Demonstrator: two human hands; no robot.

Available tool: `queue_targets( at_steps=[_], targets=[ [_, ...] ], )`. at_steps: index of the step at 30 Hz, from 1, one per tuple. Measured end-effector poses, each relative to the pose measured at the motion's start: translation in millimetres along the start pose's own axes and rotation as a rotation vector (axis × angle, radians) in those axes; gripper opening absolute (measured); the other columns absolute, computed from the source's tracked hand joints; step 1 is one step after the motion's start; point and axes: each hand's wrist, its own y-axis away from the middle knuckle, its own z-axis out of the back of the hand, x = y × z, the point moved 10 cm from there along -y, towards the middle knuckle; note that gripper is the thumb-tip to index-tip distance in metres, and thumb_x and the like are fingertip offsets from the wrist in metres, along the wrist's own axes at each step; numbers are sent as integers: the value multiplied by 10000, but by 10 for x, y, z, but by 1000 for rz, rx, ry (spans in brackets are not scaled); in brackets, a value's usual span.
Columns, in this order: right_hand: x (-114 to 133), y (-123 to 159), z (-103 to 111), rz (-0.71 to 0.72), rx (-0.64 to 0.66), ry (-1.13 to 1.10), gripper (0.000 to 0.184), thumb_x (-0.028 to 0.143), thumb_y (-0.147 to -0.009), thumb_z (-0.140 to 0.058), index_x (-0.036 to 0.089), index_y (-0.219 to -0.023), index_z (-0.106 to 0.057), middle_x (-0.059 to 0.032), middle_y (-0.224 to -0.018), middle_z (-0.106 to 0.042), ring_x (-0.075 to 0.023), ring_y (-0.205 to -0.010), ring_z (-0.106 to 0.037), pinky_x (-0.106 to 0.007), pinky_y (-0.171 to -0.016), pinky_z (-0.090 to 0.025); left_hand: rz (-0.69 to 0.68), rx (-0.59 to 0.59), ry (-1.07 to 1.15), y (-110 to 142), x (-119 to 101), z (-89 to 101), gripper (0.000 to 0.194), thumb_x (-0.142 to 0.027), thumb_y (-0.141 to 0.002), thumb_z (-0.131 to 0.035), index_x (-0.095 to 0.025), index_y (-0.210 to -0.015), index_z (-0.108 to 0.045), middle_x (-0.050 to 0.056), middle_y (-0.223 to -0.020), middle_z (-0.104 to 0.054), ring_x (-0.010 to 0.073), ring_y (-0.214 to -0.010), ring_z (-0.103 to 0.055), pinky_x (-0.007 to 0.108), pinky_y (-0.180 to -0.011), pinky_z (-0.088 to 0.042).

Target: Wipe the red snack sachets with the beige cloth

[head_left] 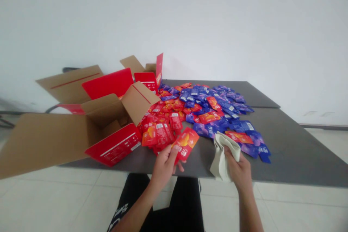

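Between the thumb and fingers of my left hand [165,163] is a red packet [186,143] with an orange fruit print, held just above the table's front edge. My right hand [239,168] grips a folded cream cloth [221,159] to the right of it. Beyond my left hand lies a heap of red packets [161,134]. Farther back and to the right, blue-purple packets [209,96] are piled up, with some red ones mixed in. The fingers of my right hand are partly hidden by the cloth.
An open red cardboard box [114,146] stands at the left, its flaps spread past the table edge. More open red boxes [146,79] are behind it. The dark grey table [296,148] reaches to the right, with a white wall [217,25] behind.
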Motion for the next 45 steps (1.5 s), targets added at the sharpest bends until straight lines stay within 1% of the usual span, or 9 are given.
queue_targets(
  at_steps=[3,7,13,17,20,30,37,42,45],
  targets=[
    [-37,-8,21,-26,-20,22,573,573,-771,-764,148,-1155,-783,-98,-1103,-785,-342,-1076,-698,-427,-949,-540,113,-143,411,8,23,79,415,-567,-878,-699,-161,-913,-621,97,-868,-769,110,-481,-633,183,-401,-317],
    [-55,-13,40,-58,-37,41,610,608,-747,-763,136,-1134,-790,-101,-1087,-788,-356,-1079,-697,-415,-931,-546,147,-280,731,-105,-30,158,316,-353,-827,-811,-146,-1005,-652,132,-1053,-775,91,-612,-682,175,-542,-458],
    [6,-5,33,-63,-19,46,646,626,-730,-757,137,-1151,-791,-89,-1056,-795,-355,-1046,-702,-386,-882,-565,76,-436,919,-401,-180,360,35,-175,-954,-659,-158,-947,-630,130,-1117,-763,83,-684,-695,143,-533,-455],
    [18,-6,36,-66,-14,48,625,623,-713,-769,134,-1099,-807,-78,-957,-802,-334,-926,-722,-352,-771,-584,81,-519,953,-506,-193,459,87,-172,-1013,-567,-168,-982,-648,108,-1142,-746,82,-754,-717,115,-525,-445],
    [-47,-19,52,-77,-15,66,614,616,-715,-776,129,-1087,-807,-77,-955,-802,-328,-922,-723,-339,-749,-580,82,-559,981,-541,-182,517,119,-166,-1027,-538,-165,-985,-649,100,-1135,-740,80,-799,-721,99,-526,-442],
    [-184,-54,63,-91,4,84,607,614,-716,-781,144,-1099,-799,-81,-998,-802,-332,-950,-723,-349,-756,-570,113,-579,1130,-530,-151,574,259,-222,-1079,-407,-129,-1040,-645,110,-1130,-735,56,-704,-669,107,-497,-462],
    [-282,-52,72,-135,5,74,643,604,-701,-796,127,-1132,-789,-89,-989,-801,-313,-874,-724,-337,-691,-566,185,-488,1127,-421,-128,455,109,-114,-986,-524,-135,-997,-630,107,-1072,-738,78,-694,-677,132,-494,-467],
    [-250,-44,73,-124,-3,71,652,605,-705,-794,123,-1143,-788,-100,-1020,-796,-316,-904,-724,-348,-737,-570,218,-383,1075,-302,-76,375,106,-130,-942,-566,-125,-1011,-647,66,-889,-718,77,-602,-619,159,-483,-445],
    [-249,-42,65,-133,-4,67,636,594,-704,-798,119,-1127,-792,-101,-1003,-797,-318,-891,-725,-353,-736,-571,181,-362,950,-207,-16,393,99,-233,-925,-621,-139,-944,-647,5,-711,-638,82,-560,-573,177,-515,-445]
  ],
)
